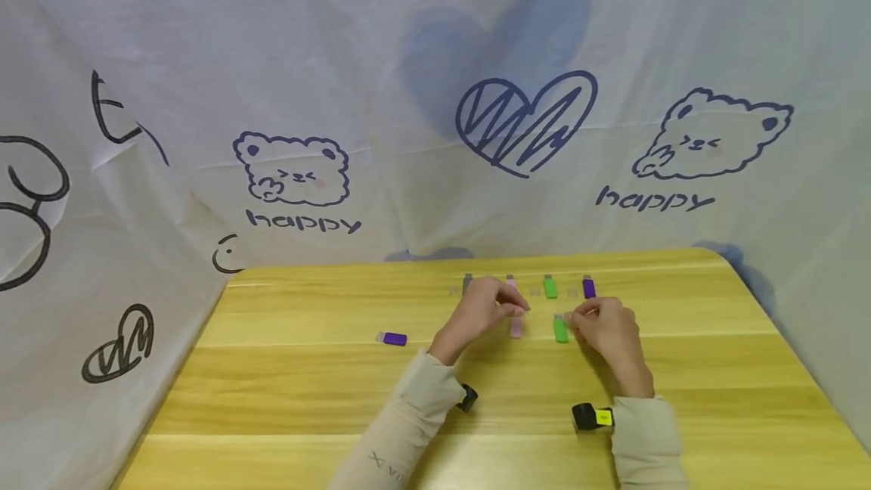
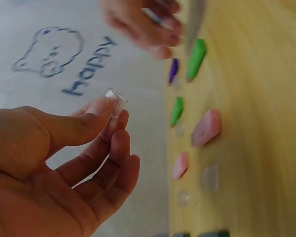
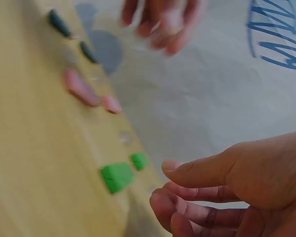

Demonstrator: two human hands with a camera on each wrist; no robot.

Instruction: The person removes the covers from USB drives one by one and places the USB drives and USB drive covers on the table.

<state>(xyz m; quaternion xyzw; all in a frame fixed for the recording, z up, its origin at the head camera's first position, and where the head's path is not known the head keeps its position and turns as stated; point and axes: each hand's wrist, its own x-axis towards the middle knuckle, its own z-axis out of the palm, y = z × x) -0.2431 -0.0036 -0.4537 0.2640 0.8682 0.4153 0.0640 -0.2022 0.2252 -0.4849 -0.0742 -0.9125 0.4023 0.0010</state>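
My left hand [image 1: 481, 311] pinches a small clear plastic cap [image 2: 116, 102] between thumb and forefinger, raised above the table. My right hand [image 1: 610, 330] hovers just right of the front green USB stick [image 1: 560, 329]; thumb and forefinger stand slightly apart, and nothing shows between them in the right wrist view. Left of that stick lies the front pink USB stick [image 1: 516, 326], beneath the left fingertips in the head view. A back row holds a dark grey stick [image 1: 467, 282], a pink one [image 2: 180, 165] partly hidden by the left hand, a green one [image 1: 550, 287] and a purple one [image 1: 588, 287].
Another purple USB stick [image 1: 393, 339] lies apart on the left of the wooden table [image 1: 272, 399]. Clear caps [image 1: 534, 293] lie between the back-row sticks, and one clear cap [image 2: 210, 177] is in the front row. A printed cloth [image 1: 408, 195] hangs behind the table.
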